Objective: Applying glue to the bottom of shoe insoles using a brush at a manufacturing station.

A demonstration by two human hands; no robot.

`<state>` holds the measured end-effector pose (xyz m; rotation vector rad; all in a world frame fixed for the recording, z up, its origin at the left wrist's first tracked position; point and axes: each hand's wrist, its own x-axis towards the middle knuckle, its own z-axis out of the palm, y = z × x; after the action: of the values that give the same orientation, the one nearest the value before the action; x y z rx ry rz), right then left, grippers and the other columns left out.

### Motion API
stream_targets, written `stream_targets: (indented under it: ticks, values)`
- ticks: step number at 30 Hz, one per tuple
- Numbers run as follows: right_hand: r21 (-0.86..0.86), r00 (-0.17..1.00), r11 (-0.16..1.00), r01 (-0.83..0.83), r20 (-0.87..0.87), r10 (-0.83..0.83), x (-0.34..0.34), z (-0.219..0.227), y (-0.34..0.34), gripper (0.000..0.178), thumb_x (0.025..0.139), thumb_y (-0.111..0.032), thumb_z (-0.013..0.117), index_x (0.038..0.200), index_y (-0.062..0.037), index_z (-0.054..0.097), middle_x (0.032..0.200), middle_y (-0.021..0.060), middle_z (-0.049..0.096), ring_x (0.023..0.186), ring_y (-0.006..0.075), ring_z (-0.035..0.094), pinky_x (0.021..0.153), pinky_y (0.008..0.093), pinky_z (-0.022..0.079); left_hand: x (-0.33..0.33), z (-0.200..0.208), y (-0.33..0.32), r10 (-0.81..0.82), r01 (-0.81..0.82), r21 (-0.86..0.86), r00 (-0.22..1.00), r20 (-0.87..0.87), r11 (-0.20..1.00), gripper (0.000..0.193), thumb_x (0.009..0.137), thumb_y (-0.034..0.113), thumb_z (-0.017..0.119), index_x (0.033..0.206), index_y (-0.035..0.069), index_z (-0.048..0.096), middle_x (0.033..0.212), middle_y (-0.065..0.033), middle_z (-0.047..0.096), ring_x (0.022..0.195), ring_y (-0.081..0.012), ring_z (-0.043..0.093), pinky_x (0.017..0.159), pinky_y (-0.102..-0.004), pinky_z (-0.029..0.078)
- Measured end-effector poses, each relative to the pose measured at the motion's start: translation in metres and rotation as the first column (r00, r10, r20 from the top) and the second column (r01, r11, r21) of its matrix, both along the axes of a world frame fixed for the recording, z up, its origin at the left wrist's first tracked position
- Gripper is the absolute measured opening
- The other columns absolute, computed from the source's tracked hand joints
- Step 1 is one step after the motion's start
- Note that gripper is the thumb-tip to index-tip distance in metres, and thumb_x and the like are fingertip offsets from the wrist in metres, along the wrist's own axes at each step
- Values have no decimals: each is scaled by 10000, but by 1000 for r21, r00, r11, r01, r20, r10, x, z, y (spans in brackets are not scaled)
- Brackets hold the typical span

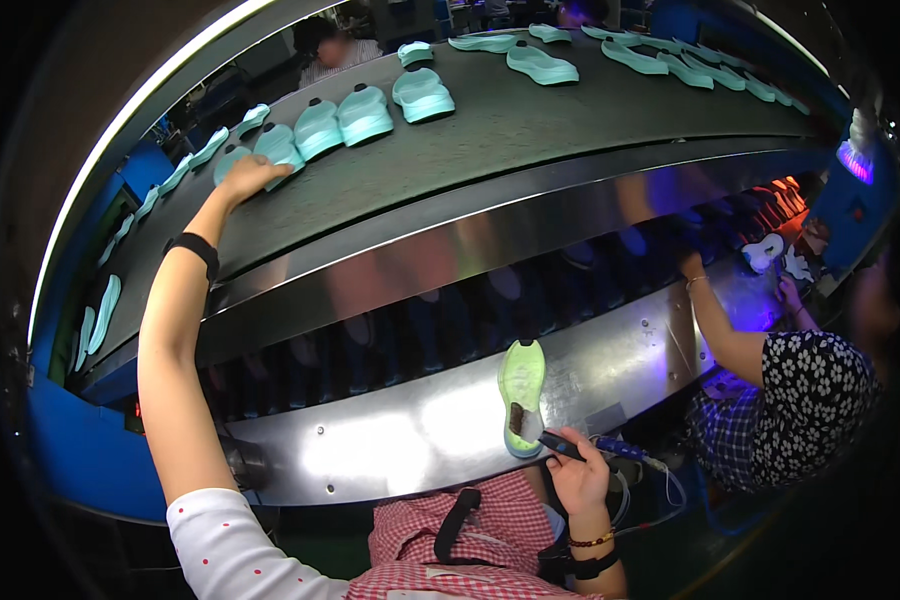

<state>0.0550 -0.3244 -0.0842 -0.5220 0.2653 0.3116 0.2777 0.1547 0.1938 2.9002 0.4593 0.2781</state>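
My left hand stretches over the dark conveyor belt, its fingers closed around the near end of a mint-green shoe sole. Similar soles stand close on both sides of it. Low on the right, my right hand grips a brush by its black handle. The dark bristles rest against the near end of a yellow-green shoe sole, which lies lengthwise on the metal ledge.
More mint soles are spread along the belt. A lower belt below carries a row of dark shoe forms. At right, a co-worker in a flowered top handles shoe parts near a glowing purple lamp. Another person is beyond the belt.
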Motion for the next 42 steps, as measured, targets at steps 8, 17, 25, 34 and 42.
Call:
stream_targets:
  ticks: [8, 17, 25, 34, 42]
  values:
    - [-22, 999, 998, 50, -9, -50, 2, -11, -19, 340, 807, -209, 471, 1067, 1, 532, 1079, 177, 558, 899, 242, 557, 728, 321, 424, 92, -10, -110, -266, 266, 6, 964, 17, 964, 485, 623, 505, 636, 668, 23, 606, 718, -114, 609, 705, -218, 573, 643, -345, 411]
    - [64, 993, 996, -64, 105, 57, 7, -10, -6, 335, 822, -208, 449, 1061, 14, 529, 1095, 177, 548, 902, 224, 563, 738, 327, 444, 92, 3, -188, -413, 411, -100, 911, 4, 906, 511, 730, 245, 608, 1203, 94, 490, 1206, -172, 489, 1110, -297, 467, 922, -331, 358]
    - [18, 981, 997, -70, 184, 65, -7, -2, 3, 260, 838, -75, 473, 1066, 43, 513, 1096, 190, 534, 834, 209, 553, 727, 297, 450, -46, -6, -101, -492, 469, 185, 864, 106, 864, 328, 776, 351, 591, 831, 28, 577, 925, -154, 585, 936, -299, 520, 814, -387, 399]
    - [-216, 968, 975, 55, 250, 0, 18, 8, 25, 221, 790, 23, 523, 1008, 7, 557, 990, 128, 584, 817, 146, 551, 682, 233, 443, -227, -98, -105, 274, 501, -839, 855, 441, -212, 386, 741, 70, 509, 1114, -17, 462, 1051, -132, 550, 939, -242, 556, 855, -376, 445]
    - [-331, 954, 944, 3, 284, 97, 8, 29, 52, 219, 765, -30, 591, 977, 24, 578, 914, 101, 618, 761, 100, 552, 672, 200, 429, -324, -268, -149, -90, 153, -469, 885, 456, -870, 796, 765, 517, 499, 1298, -23, 258, 1165, -243, 452, 980, -381, 522, 852, -485, 430]
